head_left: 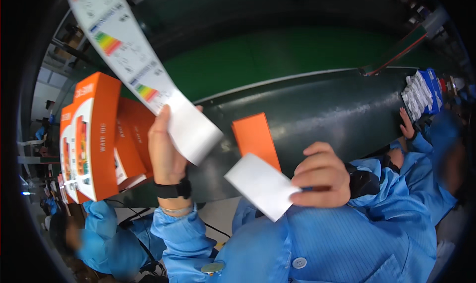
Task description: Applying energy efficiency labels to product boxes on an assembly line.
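My left hand [166, 146] is closed on a long strip of labels [134, 62], printed with coloured bars, which rises to the upper left. Its lower end is blank white and curls past my fingers. Between thumb and fingers, my right hand [322, 176] pinches the edge of a white label [260, 186], blank on the side that shows. Behind that label an orange box [257, 138] lies on the dark work surface, its near end partly covered. The label is apart from the strip.
Several orange-and-white boxes [99, 139] stand beside my left hand. Beyond the metal edge runs a green belt [287, 57]. At the far right, white packets [417, 95] fill a blue container, near a co-worker's hand [406, 124]. Another person in blue [114, 238] is at lower left.
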A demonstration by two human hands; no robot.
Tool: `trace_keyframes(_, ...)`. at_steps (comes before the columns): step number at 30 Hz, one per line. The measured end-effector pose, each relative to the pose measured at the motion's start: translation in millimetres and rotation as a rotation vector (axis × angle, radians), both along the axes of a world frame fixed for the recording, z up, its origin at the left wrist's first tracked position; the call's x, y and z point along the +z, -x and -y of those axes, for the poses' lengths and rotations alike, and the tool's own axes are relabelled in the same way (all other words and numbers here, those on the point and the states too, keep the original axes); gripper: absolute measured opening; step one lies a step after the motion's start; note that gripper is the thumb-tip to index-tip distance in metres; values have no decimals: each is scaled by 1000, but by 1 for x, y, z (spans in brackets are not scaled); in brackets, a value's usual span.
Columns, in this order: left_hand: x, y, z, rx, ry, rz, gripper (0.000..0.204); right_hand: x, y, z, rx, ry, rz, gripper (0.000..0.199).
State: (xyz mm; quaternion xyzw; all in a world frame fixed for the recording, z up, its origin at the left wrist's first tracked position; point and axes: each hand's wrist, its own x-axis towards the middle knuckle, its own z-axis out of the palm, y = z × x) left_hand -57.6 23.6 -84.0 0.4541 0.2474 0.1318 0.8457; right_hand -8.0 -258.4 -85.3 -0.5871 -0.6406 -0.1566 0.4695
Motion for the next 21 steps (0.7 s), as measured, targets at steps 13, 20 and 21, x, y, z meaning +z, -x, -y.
trace_keyframes(13,-58,40,29,-454,-448,-59,25,-83,-30,14,-389,324,-733,13)
trace_keyframes(20,-113,92,42,-77,-541,-287,27,-143,-45,-24,-217,435,-1085,23)
trace_keyframes(21,-129,102,43,-38,-543,-342,29,-147,-48,-30,-216,446,-1095,23)
